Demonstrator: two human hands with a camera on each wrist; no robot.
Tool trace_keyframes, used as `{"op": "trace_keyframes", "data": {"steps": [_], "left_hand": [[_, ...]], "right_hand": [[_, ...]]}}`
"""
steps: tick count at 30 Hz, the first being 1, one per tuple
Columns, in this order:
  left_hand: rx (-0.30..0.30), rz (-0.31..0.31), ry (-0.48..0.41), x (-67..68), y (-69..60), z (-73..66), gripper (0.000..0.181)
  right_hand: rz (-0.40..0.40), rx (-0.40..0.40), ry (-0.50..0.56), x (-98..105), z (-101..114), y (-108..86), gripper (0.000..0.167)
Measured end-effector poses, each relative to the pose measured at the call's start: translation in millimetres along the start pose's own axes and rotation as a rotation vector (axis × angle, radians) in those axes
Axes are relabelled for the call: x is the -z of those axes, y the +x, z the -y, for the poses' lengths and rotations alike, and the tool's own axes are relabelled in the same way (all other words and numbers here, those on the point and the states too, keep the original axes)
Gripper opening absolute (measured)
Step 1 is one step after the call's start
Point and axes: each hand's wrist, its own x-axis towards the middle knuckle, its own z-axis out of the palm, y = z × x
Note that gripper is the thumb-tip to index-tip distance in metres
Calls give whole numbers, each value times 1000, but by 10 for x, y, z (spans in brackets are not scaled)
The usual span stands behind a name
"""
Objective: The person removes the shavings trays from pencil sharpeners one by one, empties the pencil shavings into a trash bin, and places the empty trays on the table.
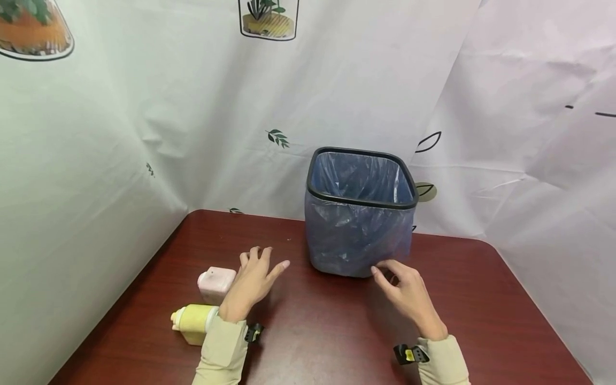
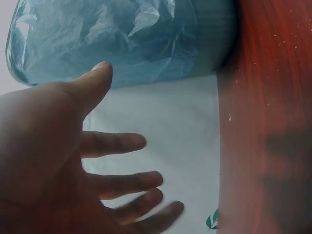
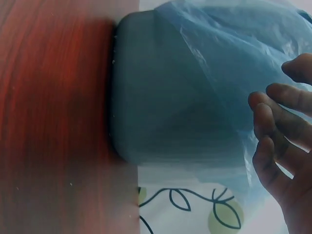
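Across the worktop [image 1: 317, 342], the bin [image 1: 363, 202] is standing upright towards the back, its bluish liner [image 1: 356, 230] draping outside. Setting or steadying that bin is looking like the step in hand. Near its lower corner, the right grip [image 1: 406, 291] is bending loosely, visibly holding nothing, contact unclear. The left grip [image 1: 252, 278] is hanging spread and empty; near it, a yellow bottle [image 1: 194, 319] and a pink bottle [image 1: 216, 282] are lying. Taking either would be calling for curling the left grip round it.

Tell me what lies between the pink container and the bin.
In the head view, the left hand shows between the pink container and the bin, then bare tabletop.
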Motion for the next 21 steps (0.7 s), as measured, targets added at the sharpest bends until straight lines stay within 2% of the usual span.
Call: {"op": "trace_keyframes", "data": {"steps": [3, 7, 16, 21], "left_hand": [[34, 33, -6, 34, -7, 22, 68], [44, 46, -11, 62, -20, 52, 70], [39, 1, 21, 121, -54, 81, 71], [47, -56, 76, 181, -61, 84, 70]], "right_hand": [[15, 17, 20, -52, 27, 0, 4], [38, 29, 34, -118, 80, -5, 5], [86, 53, 64, -221, 186, -15, 4], [86, 65, 67, -267, 208, -14, 7]]}}
